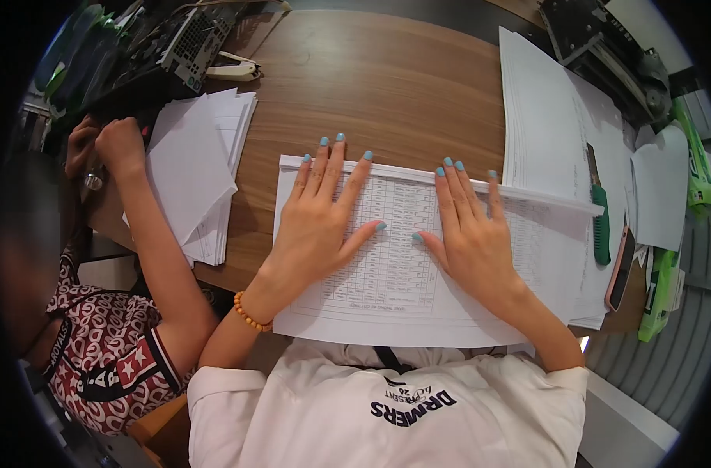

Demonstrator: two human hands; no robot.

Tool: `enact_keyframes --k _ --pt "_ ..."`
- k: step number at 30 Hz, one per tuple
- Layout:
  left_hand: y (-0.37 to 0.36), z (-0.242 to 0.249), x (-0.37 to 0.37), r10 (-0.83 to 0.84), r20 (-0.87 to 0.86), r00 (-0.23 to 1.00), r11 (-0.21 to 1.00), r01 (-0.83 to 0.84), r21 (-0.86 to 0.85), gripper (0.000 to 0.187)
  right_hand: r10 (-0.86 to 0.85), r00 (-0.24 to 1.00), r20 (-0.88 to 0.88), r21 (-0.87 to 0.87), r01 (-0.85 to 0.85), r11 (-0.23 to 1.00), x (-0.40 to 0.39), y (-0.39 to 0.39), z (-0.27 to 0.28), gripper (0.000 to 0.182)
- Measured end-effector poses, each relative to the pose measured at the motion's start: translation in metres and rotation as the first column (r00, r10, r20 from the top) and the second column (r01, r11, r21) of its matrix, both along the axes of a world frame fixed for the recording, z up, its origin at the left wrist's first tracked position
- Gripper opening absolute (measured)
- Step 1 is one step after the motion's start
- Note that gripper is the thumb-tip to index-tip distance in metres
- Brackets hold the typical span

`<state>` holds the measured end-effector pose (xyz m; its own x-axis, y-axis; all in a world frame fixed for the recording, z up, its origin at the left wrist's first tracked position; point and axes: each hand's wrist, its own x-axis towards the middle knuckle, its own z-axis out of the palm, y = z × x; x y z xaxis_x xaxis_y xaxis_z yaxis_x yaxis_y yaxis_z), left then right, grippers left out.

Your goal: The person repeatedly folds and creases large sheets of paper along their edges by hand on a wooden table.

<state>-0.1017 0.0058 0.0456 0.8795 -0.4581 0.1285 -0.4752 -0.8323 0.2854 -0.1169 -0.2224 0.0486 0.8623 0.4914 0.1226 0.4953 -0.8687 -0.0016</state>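
Observation:
A large white sheet of paper point(402, 269) printed with tables lies in front of me, with its text upside down to my view. Along its far edge runs a narrow folded strip point(542, 199). My left hand point(312, 218) rests flat on the left part of the sheet, fingers spread, fingertips at the folded edge. On the right part lies my right hand point(472, 234), also flat with fingers apart, its fingertips on or near the fold. Neither hand grips anything. Both hands cover some of the printing.
Another person's hand point(121, 148) is at the left, beside a stack of papers point(187, 168). A stapler-like tool point(234, 69) lies behind it. At right are more papers point(542, 109), a green-handled tool point(601, 226), a phone point(620, 267) and a black machine point(605, 58).

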Motion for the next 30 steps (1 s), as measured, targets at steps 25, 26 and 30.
enact_keyframes --k 25,26,30 --pt "-0.078 0.011 0.060 -0.232 -0.157 0.960 0.908 0.156 -0.388 0.019 -0.019 0.999 -0.034 0.353 0.030 0.935 0.008 -0.065 0.009 0.038" --pt "-0.079 0.010 0.060 -0.222 -0.202 0.954 0.893 0.116 -0.434 0.017 -0.030 0.999 -0.012 0.368 0.032 0.929 0.008 -0.066 0.010 0.035" --pt "-0.081 0.018 0.055 -0.175 -0.259 0.950 0.860 0.019 -0.509 0.013 0.067 0.997 0.038 0.370 -0.076 0.926 0.027 -0.066 0.037 0.028"
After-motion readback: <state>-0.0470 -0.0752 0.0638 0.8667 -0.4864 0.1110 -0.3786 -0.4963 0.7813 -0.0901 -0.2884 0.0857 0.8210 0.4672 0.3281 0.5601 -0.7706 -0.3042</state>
